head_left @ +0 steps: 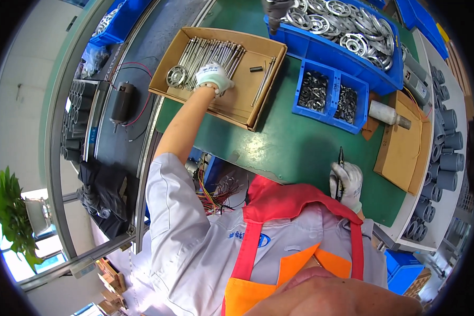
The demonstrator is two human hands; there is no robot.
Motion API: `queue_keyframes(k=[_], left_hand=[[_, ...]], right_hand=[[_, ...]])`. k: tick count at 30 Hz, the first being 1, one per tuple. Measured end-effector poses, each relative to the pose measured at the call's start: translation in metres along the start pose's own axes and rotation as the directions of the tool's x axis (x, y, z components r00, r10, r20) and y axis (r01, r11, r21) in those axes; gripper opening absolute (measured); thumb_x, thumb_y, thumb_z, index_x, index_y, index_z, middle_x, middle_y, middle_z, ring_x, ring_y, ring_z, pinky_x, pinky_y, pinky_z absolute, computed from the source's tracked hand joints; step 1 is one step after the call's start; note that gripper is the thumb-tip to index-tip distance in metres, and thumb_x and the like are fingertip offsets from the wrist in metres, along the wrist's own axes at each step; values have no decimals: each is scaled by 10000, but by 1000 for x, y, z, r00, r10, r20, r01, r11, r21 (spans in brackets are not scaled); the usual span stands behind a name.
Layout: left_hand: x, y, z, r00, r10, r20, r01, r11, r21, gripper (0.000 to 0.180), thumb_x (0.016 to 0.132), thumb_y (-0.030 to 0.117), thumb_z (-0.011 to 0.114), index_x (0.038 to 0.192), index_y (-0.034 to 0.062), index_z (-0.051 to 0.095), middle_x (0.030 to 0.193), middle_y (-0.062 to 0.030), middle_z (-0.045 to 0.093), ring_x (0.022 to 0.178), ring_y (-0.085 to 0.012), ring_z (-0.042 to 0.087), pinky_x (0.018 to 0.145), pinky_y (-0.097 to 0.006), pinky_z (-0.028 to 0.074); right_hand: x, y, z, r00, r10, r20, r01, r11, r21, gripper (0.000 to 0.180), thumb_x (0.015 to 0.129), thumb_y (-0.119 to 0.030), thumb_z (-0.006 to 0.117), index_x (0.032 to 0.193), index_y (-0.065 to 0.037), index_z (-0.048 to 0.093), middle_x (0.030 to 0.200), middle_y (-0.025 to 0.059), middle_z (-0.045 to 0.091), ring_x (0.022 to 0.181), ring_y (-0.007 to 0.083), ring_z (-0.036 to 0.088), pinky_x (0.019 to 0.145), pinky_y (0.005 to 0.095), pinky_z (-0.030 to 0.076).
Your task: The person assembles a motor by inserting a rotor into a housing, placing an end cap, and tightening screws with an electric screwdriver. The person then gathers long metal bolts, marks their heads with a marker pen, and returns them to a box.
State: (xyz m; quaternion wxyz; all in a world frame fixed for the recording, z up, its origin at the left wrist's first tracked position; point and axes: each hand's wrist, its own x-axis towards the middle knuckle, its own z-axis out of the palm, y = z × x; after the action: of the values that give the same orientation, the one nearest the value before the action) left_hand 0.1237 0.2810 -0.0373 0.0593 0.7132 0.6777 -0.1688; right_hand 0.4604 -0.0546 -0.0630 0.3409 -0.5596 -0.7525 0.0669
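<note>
My left hand [214, 78], in a white glove, reaches into a shallow cardboard box [229, 117] and rests over a row of thin metal shafts [197, 55]. Its fingers are mostly hidden, so whether it grips a shaft cannot be told. A round silver end cap [176, 76] lies in the box just left of that hand. A few separate rods [263, 81] and a small black piece [256, 69] lie in the box's right part. My right hand [347, 181], also gloved, is closed around a black pen [341, 158], tip pointing away from me, above the green table's near edge.
A large blue crate [332, 48] of silver end caps stands at the back right. In front is a two-part blue bin [329, 116] of small dark parts. A grey cylindrical tool [387, 113] and an open cardboard box [400, 152] are farther right. A motor [122, 102] lies left.
</note>
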Motion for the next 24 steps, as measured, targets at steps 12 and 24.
queue_keyframes(k=[12,24], left_hand=[[53,17,41,946,-251,-203,247,968,-48,413,801,155,583,1177,-11,544,1010,-179,698,892,-313,700,720,-407,563],[-18,-45,-39,944,15,-330,-176,868,-465,459,760,248,620,1120,-30,558,898,-204,677,833,-328,670,763,-398,513]], right_hand=[[4,-8,-4,996,50,-67,-53,998,-45,422,728,-83,692,1142,-130,625,982,122,618,948,326,606,900,450,466],[-15,-1,-8,998,18,-52,-19,1000,-12,384,785,-179,640,1168,-151,628,938,104,628,1000,287,593,936,432,431]])
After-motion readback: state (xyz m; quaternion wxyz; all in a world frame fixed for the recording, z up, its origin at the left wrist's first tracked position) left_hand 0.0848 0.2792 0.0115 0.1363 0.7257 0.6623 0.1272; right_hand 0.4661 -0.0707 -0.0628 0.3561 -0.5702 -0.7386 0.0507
